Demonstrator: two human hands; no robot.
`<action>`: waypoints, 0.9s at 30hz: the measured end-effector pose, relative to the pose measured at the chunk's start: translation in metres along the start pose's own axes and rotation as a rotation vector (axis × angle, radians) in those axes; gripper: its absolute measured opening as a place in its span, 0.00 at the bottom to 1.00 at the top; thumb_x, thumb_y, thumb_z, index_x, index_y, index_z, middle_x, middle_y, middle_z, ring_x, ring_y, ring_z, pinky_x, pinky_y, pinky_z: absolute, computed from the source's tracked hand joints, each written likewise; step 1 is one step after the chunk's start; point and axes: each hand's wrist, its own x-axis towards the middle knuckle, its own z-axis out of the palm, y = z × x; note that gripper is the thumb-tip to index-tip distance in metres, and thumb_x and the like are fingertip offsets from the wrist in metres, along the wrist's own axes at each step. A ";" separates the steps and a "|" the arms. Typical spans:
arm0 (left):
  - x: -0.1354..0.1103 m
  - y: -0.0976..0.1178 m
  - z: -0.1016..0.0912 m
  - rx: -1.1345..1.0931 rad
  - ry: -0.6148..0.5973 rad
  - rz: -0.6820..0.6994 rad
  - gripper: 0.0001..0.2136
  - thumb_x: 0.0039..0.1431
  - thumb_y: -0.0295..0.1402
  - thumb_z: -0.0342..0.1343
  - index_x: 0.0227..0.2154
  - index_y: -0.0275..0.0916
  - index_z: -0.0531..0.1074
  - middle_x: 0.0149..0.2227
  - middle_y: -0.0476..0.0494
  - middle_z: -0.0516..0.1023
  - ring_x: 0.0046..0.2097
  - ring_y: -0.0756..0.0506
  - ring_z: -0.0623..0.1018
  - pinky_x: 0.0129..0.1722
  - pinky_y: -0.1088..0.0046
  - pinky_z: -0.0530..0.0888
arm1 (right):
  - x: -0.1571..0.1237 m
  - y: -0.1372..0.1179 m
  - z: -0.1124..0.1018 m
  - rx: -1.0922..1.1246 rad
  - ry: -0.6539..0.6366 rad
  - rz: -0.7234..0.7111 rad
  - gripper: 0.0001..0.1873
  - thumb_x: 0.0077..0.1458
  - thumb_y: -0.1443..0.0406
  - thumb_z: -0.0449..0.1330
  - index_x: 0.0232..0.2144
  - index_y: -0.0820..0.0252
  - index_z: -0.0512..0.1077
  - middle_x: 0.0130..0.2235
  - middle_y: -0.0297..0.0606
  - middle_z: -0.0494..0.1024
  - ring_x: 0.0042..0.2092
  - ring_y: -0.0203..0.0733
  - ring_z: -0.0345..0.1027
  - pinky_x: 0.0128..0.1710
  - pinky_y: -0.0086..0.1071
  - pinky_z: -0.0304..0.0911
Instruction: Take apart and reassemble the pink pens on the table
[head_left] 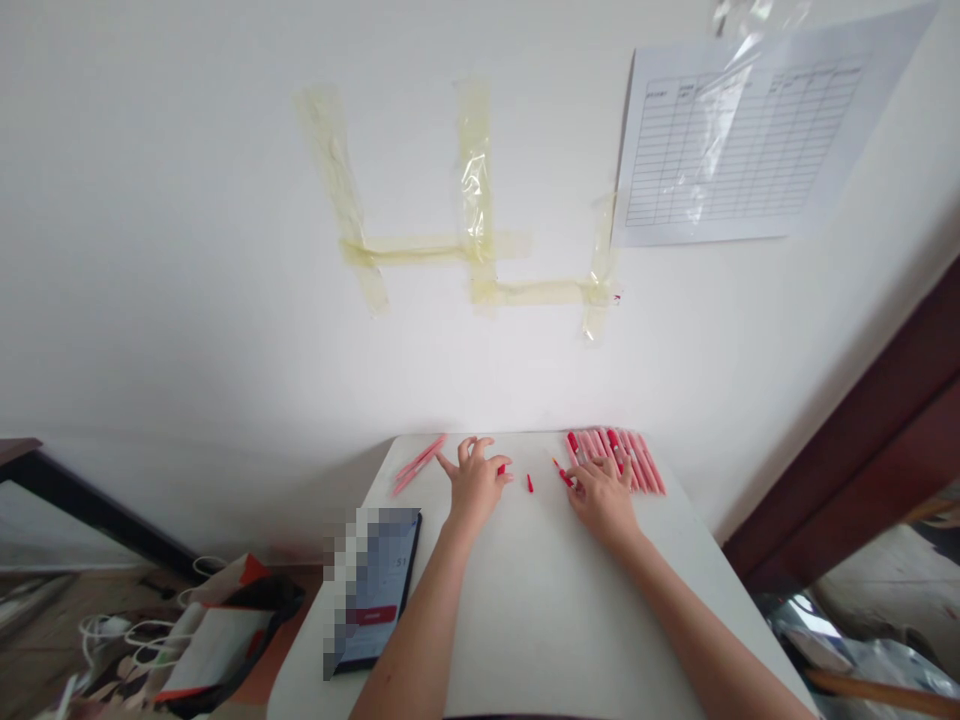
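White table by taped wall, phone beside open left hand, spread right hand over red-capped pink pens

White wall fills most of the view, with yellowed tape strips stuck on it and a ruled paper form under clear plastic at upper right. White table butts the wall. Dark wood door frame on right. Bags and white cables on floor, lower left.
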 end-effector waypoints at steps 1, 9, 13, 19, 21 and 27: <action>0.000 -0.001 0.000 0.000 -0.008 -0.005 0.08 0.51 0.36 0.65 0.36 0.53 0.79 0.56 0.45 0.71 0.61 0.33 0.60 0.56 0.24 0.38 | 0.000 -0.001 0.000 -0.003 0.003 -0.003 0.06 0.55 0.62 0.57 0.35 0.47 0.75 0.35 0.37 0.79 0.49 0.55 0.64 0.61 0.69 0.29; 0.002 -0.006 0.002 -0.025 -0.028 -0.008 0.07 0.52 0.34 0.64 0.34 0.53 0.80 0.55 0.46 0.72 0.60 0.34 0.62 0.55 0.24 0.39 | 0.000 -0.002 -0.002 0.007 -0.017 0.018 0.06 0.54 0.62 0.58 0.34 0.48 0.75 0.36 0.38 0.78 0.50 0.56 0.64 0.60 0.71 0.26; 0.002 -0.012 0.002 -0.037 -0.060 -0.014 0.09 0.52 0.33 0.64 0.36 0.54 0.79 0.55 0.46 0.71 0.60 0.35 0.61 0.55 0.24 0.39 | 0.001 -0.004 -0.004 -0.031 -0.004 0.005 0.06 0.54 0.63 0.58 0.35 0.47 0.75 0.36 0.38 0.78 0.50 0.56 0.63 0.60 0.71 0.25; 0.001 -0.016 0.002 -0.074 -0.115 0.020 0.09 0.53 0.33 0.63 0.36 0.55 0.79 0.56 0.47 0.71 0.61 0.35 0.62 0.56 0.24 0.40 | 0.002 -0.009 -0.007 -0.057 0.009 -0.023 0.08 0.55 0.63 0.58 0.37 0.47 0.76 0.38 0.38 0.77 0.51 0.55 0.62 0.61 0.70 0.27; 0.001 -0.012 0.003 -0.086 -0.131 0.040 0.08 0.53 0.34 0.63 0.35 0.55 0.80 0.56 0.47 0.71 0.61 0.34 0.62 0.56 0.24 0.39 | 0.003 -0.012 -0.007 -0.070 0.008 -0.033 0.08 0.56 0.63 0.59 0.37 0.47 0.76 0.38 0.38 0.76 0.50 0.54 0.62 0.62 0.70 0.26; 0.001 0.002 0.009 -0.106 -0.173 0.058 0.07 0.53 0.36 0.64 0.36 0.56 0.80 0.56 0.49 0.71 0.62 0.35 0.61 0.57 0.25 0.34 | -0.001 -0.025 0.000 -0.060 -0.041 -0.102 0.09 0.57 0.61 0.60 0.41 0.41 0.76 0.41 0.35 0.75 0.52 0.50 0.60 0.63 0.66 0.29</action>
